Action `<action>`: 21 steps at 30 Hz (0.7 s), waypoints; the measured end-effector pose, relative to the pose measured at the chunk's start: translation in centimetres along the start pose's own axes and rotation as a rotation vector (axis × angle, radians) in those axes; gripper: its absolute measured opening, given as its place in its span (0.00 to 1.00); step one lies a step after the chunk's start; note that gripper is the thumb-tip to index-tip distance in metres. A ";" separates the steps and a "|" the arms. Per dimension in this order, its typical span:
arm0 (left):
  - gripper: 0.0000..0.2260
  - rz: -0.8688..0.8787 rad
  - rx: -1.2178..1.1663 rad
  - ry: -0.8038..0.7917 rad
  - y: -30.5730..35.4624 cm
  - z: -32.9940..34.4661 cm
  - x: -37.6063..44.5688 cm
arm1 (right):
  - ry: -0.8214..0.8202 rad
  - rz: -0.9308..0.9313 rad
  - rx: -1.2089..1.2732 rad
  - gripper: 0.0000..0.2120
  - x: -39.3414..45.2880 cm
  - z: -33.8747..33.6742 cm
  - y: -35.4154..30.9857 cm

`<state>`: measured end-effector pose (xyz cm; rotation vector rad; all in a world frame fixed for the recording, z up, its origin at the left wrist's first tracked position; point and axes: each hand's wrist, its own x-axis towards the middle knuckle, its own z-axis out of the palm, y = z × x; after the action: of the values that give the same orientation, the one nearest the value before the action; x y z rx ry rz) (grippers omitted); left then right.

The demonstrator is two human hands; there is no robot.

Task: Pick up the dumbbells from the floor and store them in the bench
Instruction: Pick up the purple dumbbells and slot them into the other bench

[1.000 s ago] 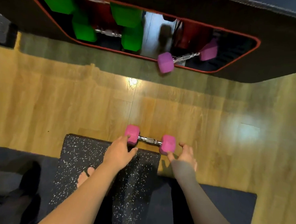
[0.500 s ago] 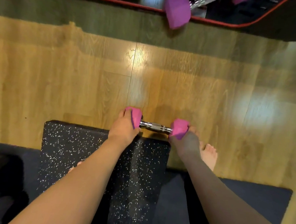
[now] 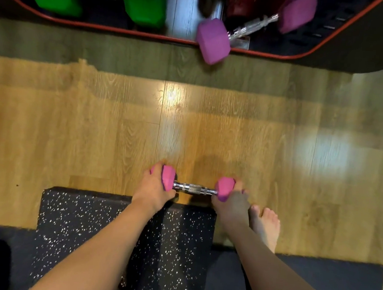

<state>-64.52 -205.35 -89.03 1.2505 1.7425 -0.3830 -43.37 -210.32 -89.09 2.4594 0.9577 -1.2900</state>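
A small pink dumbbell (image 3: 194,188) with a chrome handle hangs just above the wooden floor, at the edge of a speckled black mat. My left hand (image 3: 154,188) grips its left pink head and my right hand (image 3: 232,202) grips its right head. At the top is the open black bench (image 3: 305,56) with a red rim. Inside it lie a green dumbbell (image 3: 143,3) and a purple dumbbell (image 3: 212,41) whose near head sticks out over the rim.
The speckled black mat (image 3: 89,223) and a dark blue mat (image 3: 334,286) cover the floor near me. My bare right foot (image 3: 264,224) stands on the wooden floor (image 3: 96,127) beside my right hand. Bare wood lies between me and the bench.
Both hands have closed on the pink dumbbell's heads and raised it slightly off the floor. The view has come nearer to the bench.
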 end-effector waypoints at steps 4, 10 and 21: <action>0.41 -0.010 -0.038 0.007 0.3 -0.7 -0.9 | 0.015 -0.034 0.021 0.35 -1.0 -1.2 -0.5; 0.40 0.022 -0.113 0.049 2.4 -4.8 -5.1 | 0.040 -0.085 0.096 0.39 -4.8 -6.3 -2.5; 0.42 0.052 -0.176 0.178 11.8 -16.0 -16.5 | 0.093 -0.182 0.219 0.43 -13.2 -22.1 -7.0</action>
<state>-61.40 -198.71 -64.33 1.2297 1.8449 -0.0874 -38.51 -200.85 -64.60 2.6705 1.1424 -1.4166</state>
